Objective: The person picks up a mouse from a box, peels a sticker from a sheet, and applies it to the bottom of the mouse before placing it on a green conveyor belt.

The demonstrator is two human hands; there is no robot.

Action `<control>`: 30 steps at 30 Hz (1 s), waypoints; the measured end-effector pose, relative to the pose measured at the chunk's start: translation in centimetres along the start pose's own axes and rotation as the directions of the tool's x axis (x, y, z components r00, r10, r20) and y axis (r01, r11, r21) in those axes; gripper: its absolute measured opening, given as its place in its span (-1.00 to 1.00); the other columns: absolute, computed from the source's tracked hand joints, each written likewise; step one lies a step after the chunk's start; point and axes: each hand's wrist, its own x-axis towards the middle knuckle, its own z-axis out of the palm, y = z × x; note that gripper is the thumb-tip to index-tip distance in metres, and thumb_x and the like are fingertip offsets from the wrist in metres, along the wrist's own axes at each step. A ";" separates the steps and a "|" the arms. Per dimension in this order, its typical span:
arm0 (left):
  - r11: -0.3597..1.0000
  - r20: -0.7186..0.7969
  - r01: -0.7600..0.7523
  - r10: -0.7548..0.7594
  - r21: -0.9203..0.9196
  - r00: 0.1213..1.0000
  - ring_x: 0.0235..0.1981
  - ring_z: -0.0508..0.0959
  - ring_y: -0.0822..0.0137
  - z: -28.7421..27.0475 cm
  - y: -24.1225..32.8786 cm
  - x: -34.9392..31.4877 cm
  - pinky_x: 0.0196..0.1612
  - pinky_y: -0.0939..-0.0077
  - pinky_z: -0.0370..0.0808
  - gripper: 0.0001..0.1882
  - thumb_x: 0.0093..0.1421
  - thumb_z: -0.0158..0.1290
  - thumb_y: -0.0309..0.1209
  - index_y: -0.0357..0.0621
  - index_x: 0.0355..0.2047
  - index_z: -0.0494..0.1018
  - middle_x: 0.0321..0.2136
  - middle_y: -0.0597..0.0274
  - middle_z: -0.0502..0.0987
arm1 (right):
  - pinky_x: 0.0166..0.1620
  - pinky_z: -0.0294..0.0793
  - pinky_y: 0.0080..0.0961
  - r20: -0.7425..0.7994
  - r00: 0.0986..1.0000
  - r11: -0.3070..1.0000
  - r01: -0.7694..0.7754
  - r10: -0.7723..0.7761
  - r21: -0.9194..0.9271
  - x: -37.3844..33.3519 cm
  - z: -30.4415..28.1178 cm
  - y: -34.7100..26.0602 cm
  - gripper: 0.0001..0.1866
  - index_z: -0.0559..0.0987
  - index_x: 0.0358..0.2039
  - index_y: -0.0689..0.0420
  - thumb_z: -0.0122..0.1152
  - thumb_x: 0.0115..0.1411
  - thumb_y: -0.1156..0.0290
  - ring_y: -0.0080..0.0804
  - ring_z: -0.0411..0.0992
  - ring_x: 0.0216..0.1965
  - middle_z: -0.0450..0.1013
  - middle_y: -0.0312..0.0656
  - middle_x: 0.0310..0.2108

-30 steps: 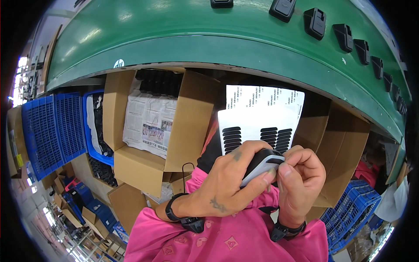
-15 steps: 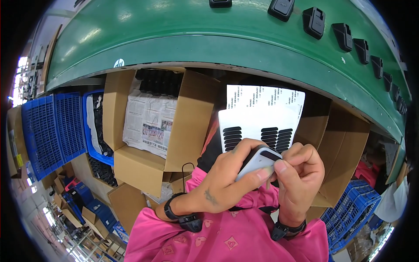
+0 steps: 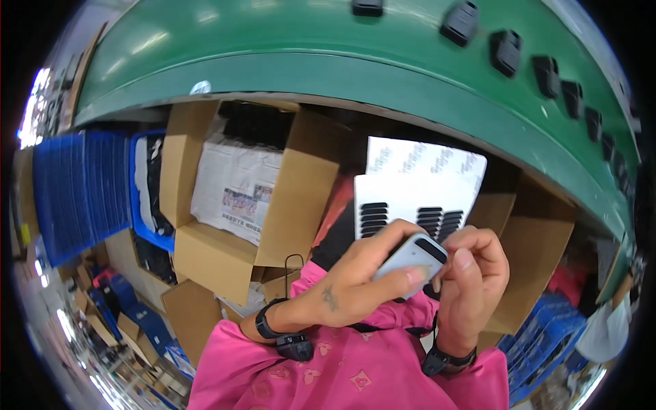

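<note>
Thumb and fingers of the person's left hand point(image 3: 348, 283) close around a pale grey, rounded device point(image 3: 410, 256), holding it above the lap, short of the green bench's point(image 3: 287, 75) near edge. Its long axis slants away from the person and rightward, and the end with a black oval strip point(image 3: 431, 248) points toward the right hand point(image 3: 471, 280). That hand sits just beside this end, fingers curled, thumb and forefinger near each other; from where I stand, I cannot tell whether they pinch anything. Just beyond, a white sheet point(image 3: 406, 191) carries stacked black strips point(image 3: 374, 215). Black units point(image 3: 507, 53) line the bench top toward its right edge; below its near edge, leftward, stands an open carton point(image 3: 297, 205).
</note>
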 end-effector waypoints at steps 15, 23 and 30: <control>0.968 -0.664 -0.068 -0.113 -0.241 0.740 -0.60 0.46 0.46 -19.3 -7.6 -2.7 -0.55 0.58 0.42 -0.59 0.35 -0.17 -0.03 -0.13 -0.20 0.41 -0.49 0.30 0.47 | 0.13 0.26 -0.20 0.877 0.452 0.128 0.891 -0.161 -0.436 13.6 14.7 1.1 -0.45 0.37 -0.01 0.29 0.32 -0.04 0.49 -0.03 0.26 0.09 0.30 0.05 0.02; 0.798 -0.855 0.329 0.411 0.505 0.316 -0.35 0.54 0.06 -41.6 -13.3 0.4 -0.34 0.20 0.46 -0.49 0.09 0.17 -0.05 -0.31 -0.24 0.42 -0.40 -0.06 0.52 | 0.34 -0.01 -0.14 0.928 0.371 -0.241 0.905 0.043 -0.350 18.3 18.7 2.2 -0.15 0.18 0.24 0.21 0.35 -0.08 0.47 -0.03 -0.01 0.33 0.05 -0.01 0.28; 0.651 -0.838 0.577 0.535 0.493 0.112 -0.16 0.46 -0.18 -52.4 -15.2 5.9 -0.19 0.06 0.43 -0.56 -0.07 0.24 -0.41 -0.28 -0.17 0.40 -0.34 -0.22 0.48 | 0.28 0.13 -0.04 0.906 0.411 -0.231 0.896 0.104 -0.379 18.6 19.9 2.3 -0.17 0.24 0.18 0.24 0.35 -0.17 0.57 0.10 0.07 0.28 0.11 0.05 0.25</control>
